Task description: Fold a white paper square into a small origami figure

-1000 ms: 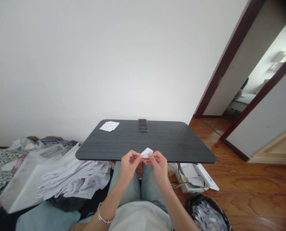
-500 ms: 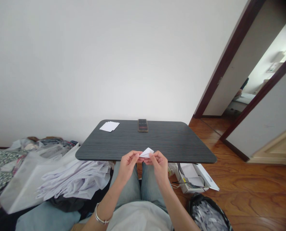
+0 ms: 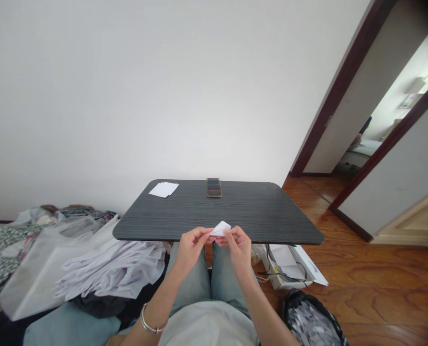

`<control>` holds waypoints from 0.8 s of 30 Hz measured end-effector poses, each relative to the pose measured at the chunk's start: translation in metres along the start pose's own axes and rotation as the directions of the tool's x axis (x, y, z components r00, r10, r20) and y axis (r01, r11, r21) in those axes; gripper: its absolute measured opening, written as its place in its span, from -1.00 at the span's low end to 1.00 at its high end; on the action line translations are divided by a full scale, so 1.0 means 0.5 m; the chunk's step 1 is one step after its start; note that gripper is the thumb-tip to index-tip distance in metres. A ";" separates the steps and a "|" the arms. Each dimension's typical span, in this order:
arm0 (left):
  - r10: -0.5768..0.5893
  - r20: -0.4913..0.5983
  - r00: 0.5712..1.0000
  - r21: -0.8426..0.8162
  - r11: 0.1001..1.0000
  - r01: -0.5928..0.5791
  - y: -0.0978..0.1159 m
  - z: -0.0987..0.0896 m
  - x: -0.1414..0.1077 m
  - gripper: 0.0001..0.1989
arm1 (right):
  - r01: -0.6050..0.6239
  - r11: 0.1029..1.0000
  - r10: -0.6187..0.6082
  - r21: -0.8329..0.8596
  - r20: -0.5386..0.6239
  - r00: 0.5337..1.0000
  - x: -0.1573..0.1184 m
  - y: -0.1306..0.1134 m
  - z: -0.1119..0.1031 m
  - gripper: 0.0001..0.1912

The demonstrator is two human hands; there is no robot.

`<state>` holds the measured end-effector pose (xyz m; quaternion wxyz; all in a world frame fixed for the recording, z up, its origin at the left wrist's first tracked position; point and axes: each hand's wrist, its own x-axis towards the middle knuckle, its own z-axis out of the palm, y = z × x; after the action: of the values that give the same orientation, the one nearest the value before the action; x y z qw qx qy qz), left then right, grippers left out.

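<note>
A small piece of folded white paper is pinched between my two hands at the near edge of the dark table. My left hand grips its left corner with thumb and fingers. On the other side, my right hand holds the right end, its thumb lying on top. Part of the paper's lower edge is hidden by my fingers. A few white paper sheets lie in a loose stack at the table's far left.
A small dark object with a gold-coloured rim sits at the table's back edge by the wall. White cloth is heaped at left. Right of my legs are a white box with cables and a black bag of scraps.
My left hand and its fingers have shifted very slightly on the paper. The folded paper stays in nearly the same place; my right hand looks unchanged.
</note>
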<state>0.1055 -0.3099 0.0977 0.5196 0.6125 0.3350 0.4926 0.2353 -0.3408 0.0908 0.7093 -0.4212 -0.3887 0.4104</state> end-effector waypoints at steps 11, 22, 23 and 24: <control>-0.039 -0.108 0.993 -0.088 0.996 0.029 -0.002 0.029 0.001 -0.82 | 0.012 1.000 -0.012 0.002 -0.011 1.000 0.000 0.000 0.000 -0.73; -0.088 -0.161 0.983 -0.145 0.987 0.064 0.003 0.045 0.002 -0.85 | 0.021 1.000 -0.021 -0.010 -0.014 1.000 0.000 0.003 0.001 -0.72; -0.092 -0.162 0.982 -0.141 0.988 0.069 0.003 0.045 0.002 -0.84 | 0.020 1.000 -0.020 -0.009 -0.016 1.000 0.000 0.003 0.001 -0.72; -0.095 -0.167 0.981 -0.138 0.988 0.073 0.004 0.045 0.002 -0.84 | 0.018 1.000 -0.018 -0.007 -0.019 1.000 0.000 0.003 0.001 -0.72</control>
<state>0.1268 -0.3164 0.1004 0.5479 0.5172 0.3714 0.5425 0.2342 -0.3402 0.0895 0.7151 -0.4240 -0.3871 0.3988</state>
